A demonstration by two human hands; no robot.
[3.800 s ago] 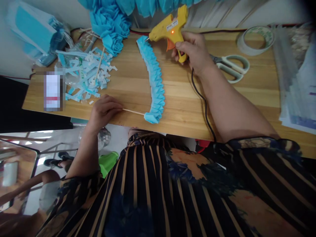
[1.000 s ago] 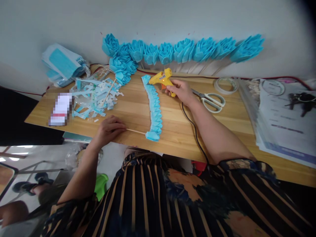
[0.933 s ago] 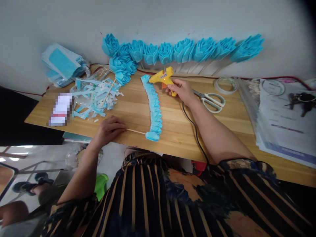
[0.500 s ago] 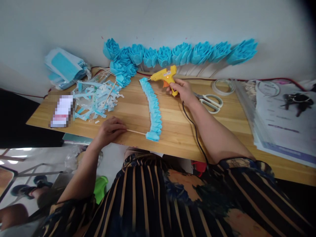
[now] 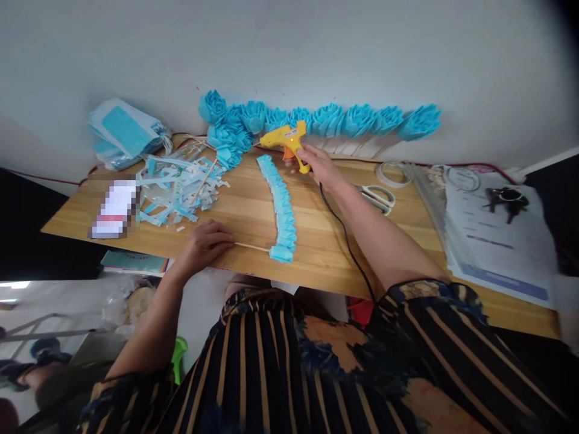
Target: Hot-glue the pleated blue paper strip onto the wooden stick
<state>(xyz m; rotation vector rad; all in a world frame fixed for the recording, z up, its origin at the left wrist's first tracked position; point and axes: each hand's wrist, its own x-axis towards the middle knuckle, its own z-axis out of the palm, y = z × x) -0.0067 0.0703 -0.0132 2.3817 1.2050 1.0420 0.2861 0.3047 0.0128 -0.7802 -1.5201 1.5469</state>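
My left hand (image 5: 205,246) is closed on the end of a thin wooden stick (image 5: 251,246) at the table's front edge. The stick's other end meets the near end of a pleated blue strip (image 5: 284,217), which curves away from me across the table. My right hand (image 5: 316,166) grips a yellow glue gun (image 5: 284,137) by its handle, with its small light lit. The nozzle points left, raised off the strip's far end and in front of the blue flowers (image 5: 328,120) along the wall. A black cord (image 5: 346,232) trails from the gun.
Blue and white scraps (image 5: 181,187) lie left of the strip, near a phone (image 5: 113,208) and a stack of face masks (image 5: 129,129). Right of my forearm are scissors (image 5: 382,198), a tape roll (image 5: 394,174), papers (image 5: 497,241) and keys (image 5: 507,202).
My right hand has lifted the glue gun off the strip's far end, away and to the left. My left hand still holds the stick. The whole view has shifted slightly.
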